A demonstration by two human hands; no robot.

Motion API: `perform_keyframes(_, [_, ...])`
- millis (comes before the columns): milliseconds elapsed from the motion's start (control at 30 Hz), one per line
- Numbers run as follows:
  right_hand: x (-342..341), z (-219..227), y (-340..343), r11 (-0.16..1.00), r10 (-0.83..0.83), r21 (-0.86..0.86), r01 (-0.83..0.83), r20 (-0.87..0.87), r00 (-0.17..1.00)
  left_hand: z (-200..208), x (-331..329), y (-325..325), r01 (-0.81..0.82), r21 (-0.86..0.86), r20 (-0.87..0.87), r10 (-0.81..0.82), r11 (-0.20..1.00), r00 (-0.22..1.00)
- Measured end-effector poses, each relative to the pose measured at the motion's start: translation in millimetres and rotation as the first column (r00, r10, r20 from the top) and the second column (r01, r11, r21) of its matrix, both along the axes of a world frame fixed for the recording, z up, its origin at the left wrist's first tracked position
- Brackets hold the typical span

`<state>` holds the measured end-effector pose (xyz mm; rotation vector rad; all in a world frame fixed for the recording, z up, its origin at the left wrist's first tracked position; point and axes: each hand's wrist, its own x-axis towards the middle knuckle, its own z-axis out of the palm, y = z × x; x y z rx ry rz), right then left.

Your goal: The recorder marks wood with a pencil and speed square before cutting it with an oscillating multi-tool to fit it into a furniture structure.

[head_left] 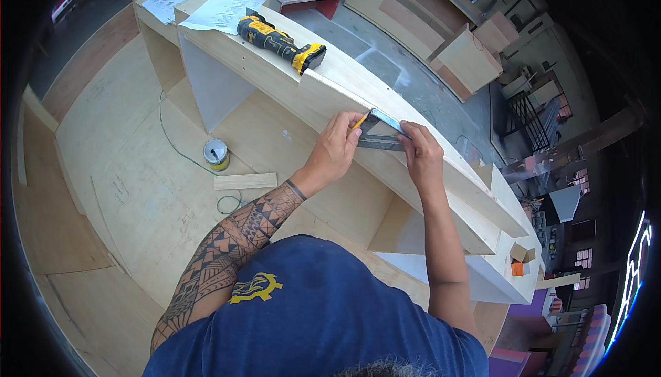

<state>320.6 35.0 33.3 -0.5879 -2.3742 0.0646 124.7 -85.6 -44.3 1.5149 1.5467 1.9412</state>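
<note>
A black triangular speed square [381, 141] lies against the pale plywood panel [330, 95], with its light-edged fence along the panel's top edge. My right hand [422, 148] grips the square's right end between thumb and fingers. In my left hand [335, 144] is a yellow pencil [359, 121], pinched near the left end of the square. The pencil's tip is too small to make out against the square's corner. A yellow and black cordless power tool [279, 43] rests on the wooden top, up and left of my hands.
Paper sheets [226, 11] lie at the counter's far left. On the board below stand a small can [215, 154] and a loose wood strip [245, 181], with a thin green cord nearby. A small open cardboard box [522, 253] sits at the right end. Wooden cabinets [413, 22] stand beyond.
</note>
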Motion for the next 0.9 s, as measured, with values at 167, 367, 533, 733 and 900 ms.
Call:
perform_keyframes(167, [-3.6,2.5,-0.4,1.000,0.023,-0.013,-0.023,-0.019,1.000,-3.0,-2.4,0.9,-0.036,0.015,-0.033,0.036,0.999,0.999])
perform_keyframes(367, [-4.0,4.5,-1.1,0.997,0.023,-0.076,-0.024,-0.012,1.000,0.5,-2.3,0.9,-0.049,0.029,-0.042,0.050,0.998,0.998])
perform_keyframes(533, [-6.1,7.1,-3.4,0.996,0.034,-0.078,-0.036,-0.025,0.999,-0.4,-5.0,2.5,-0.074,0.076,-0.113,0.082,0.994,0.990])
perform_keyframes(733, [-8.3,10.1,-7.2,0.999,0.008,-0.042,-0.009,-0.006,1.000,-4.3,-5.6,5.3,-0.081,0.096,-0.112,0.091,0.992,0.989])
perform_keyframes(900, [-9.0,9.6,-4.0,0.998,0.027,-0.056,-0.027,0.001,1.000,-9.6,-6.7,5.8,-0.064,0.059,-0.019,0.065,0.996,0.998])
